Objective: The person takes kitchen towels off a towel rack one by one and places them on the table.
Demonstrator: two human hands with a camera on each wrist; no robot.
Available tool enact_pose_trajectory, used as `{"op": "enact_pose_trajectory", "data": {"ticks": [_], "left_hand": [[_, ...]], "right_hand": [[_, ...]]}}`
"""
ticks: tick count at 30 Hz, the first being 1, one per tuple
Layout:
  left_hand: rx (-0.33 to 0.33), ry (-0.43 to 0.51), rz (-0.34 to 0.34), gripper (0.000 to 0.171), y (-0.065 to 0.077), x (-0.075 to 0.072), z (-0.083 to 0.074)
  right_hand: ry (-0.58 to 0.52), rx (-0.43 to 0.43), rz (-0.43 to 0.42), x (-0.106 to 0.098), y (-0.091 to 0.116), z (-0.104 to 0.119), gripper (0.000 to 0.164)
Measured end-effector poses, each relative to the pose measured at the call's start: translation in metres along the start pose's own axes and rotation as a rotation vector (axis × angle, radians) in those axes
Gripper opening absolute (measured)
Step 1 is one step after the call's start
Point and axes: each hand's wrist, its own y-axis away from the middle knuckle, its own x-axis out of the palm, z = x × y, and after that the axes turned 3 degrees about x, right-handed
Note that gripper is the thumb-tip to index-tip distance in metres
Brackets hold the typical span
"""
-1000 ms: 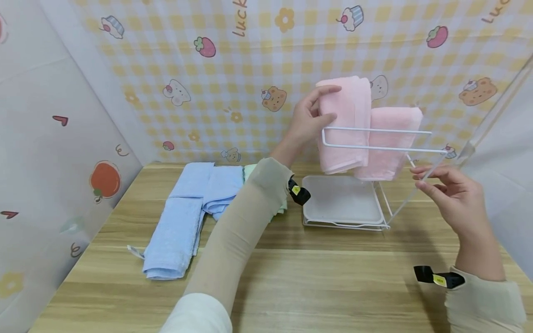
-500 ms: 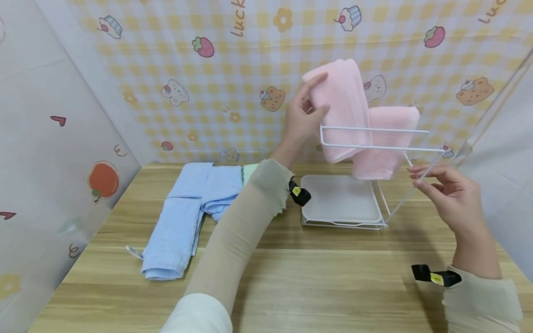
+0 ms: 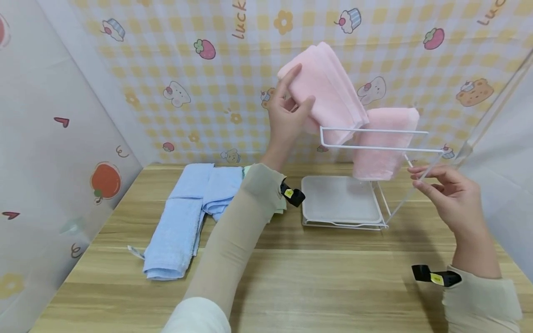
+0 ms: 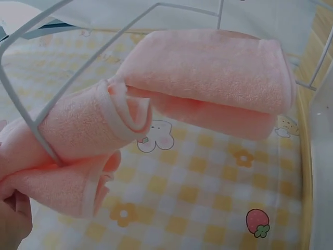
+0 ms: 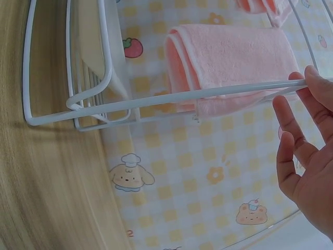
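Patterned backdrop (image 3: 241, 69): is rising at the rear, yellow-checked.
Worktop (image 3: 316, 286): is spreading below, wood-grained.
White rack (image 3: 405, 200): is standing at the right, its upper rails (image 3: 416, 150) jutting leftward.
Left sleeve (image 3: 229, 245): is crossing the middle and covering part of the green cloth (image 3: 280, 208).
Blue towels (image 3: 176, 231): are lying folded at the left, near the green cloth.
Tray (image 3: 341, 199): is sitting in the rack's base, below both pink towels.
Held pink towel (image 3: 322, 88): is tilting above the rails' left end, the rails crossing its lower part; the left wrist view is showing a rail running in between its folded halves.
Hanging pink towel (image 3: 381, 164): is hanging farther right, behind the upper rails in the head view.
Right hand (image 3: 455, 196): is pinching the rack's slanting bar, fingers narrow.
Left hand (image 3: 287, 111): is gripping the held pink towel's left edge between fingers and thumb.
Black straps (image 3: 293, 194): are circling both wrists.
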Motion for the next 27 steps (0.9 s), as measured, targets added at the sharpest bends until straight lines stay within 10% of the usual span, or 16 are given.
{"op": "enact_pose_trajectory", "data": {"ticks": [27], "left_hand": [[0.085, 0.131, -0.245, 0.078, 0.013, -0.039, -0.012]], "right_hand": [[-0.035, -0.014, 0.013, -0.001, 0.001, -0.002, 0.013]]}}
